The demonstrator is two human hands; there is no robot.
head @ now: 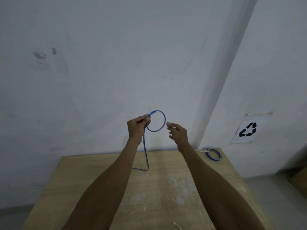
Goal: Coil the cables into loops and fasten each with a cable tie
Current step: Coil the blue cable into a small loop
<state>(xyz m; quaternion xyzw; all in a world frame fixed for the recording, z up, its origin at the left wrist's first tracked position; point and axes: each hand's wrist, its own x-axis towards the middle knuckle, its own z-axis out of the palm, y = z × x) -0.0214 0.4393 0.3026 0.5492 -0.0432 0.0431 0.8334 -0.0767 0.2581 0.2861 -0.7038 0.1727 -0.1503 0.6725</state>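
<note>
Blue cable (pixel 145 153) climbs from the wooden table (pixel 79 176) to the left hand (pixel 138 126). Its thumb and curled fingers pinch the cable where the first loop (pixel 164 120) closes. The loop stands in the air above the table's far edge, and the tail runs down to the board and off behind the left forearm. The right hand (pixel 177 132) hovers just beside the loop, fingers spread and relaxed, holding nothing.

The step in hand is, I judge, laying the next turn. To do it well, the right hand should take the hanging strand low and bring it round at the same size as the first ring. It should then feed the strand under the left thumb so the turns stack flat without twist.

A finished coil (pixel 214 155) lies at the table's far right corner, bound by what looks like a white tie, though it is small here. A loose cable tie (pixel 177 226) waits at the near edge.
</note>
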